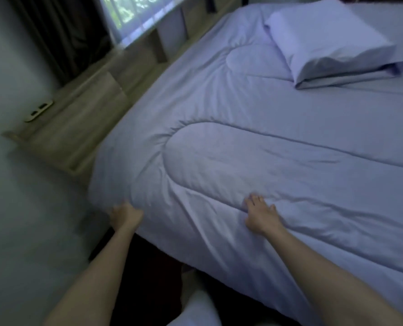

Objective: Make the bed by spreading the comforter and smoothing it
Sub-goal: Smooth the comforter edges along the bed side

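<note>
A pale lilac quilted comforter (254, 142) lies spread over the bed and hangs over its near edge. My left hand (125, 215) is at the comforter's near left corner, fingers curled into the fabric and gripping it. My right hand (260, 214) lies flat on top of the comforter near the foot edge, fingers straight, pressing on a stitched seam. Creases run out from both hands. A matching pillow (330, 41) sits on the bed at the far right.
A wooden shelf unit (85, 118) runs along the bed's left side under a window (134, 12) with dark curtains (61, 36). A wall socket (39, 110) sits low on the left wall. Dark floor shows below the bed's near edge.
</note>
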Tool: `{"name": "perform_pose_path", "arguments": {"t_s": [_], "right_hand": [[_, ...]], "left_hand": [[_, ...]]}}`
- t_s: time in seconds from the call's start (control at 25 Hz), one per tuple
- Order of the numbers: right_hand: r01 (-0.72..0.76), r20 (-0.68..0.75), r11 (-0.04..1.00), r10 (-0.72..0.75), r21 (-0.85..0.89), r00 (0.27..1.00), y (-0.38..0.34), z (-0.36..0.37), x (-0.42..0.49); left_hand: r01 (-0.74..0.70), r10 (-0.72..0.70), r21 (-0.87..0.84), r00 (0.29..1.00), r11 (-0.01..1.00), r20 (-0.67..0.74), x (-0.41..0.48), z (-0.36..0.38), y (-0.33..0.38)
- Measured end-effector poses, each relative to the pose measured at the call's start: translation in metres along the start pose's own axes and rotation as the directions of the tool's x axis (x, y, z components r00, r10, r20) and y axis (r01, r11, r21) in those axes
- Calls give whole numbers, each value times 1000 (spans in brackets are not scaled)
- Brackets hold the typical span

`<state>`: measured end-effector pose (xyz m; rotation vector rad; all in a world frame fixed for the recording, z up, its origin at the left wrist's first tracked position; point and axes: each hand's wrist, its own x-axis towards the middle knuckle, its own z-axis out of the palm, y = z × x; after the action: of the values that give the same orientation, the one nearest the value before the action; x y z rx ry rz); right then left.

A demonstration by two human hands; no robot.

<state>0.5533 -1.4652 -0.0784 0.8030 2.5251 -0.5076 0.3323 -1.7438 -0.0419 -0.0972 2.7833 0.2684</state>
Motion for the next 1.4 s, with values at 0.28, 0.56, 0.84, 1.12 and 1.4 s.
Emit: {"name": "perform_pose_path", "arguments": {"t_s": [0.28,0.56,0.84,1.12,1.4], "right_hand": [[25,-20,997,-23,67,1000,-83,-19,79],[-59,-227,994,79,93,971,-214,-11,177],[-143,-458,990,126,-2,880,-246,16,222],[-206,-496,978,180,3,849,-251,18,218],[-142,-409,990,122,-20,904,-249,23,189]], "left_hand": [[-536,555,193,830,822,-59,106,-43,100],[-720,757,323,653,614,18,289,-69,180],[-682,669,-44,700,730,250,404,-3,136],[-81,346,-536,841,840,415,405,37,16],[-9,59,-428,993,904,103,339,31,-34]]}}
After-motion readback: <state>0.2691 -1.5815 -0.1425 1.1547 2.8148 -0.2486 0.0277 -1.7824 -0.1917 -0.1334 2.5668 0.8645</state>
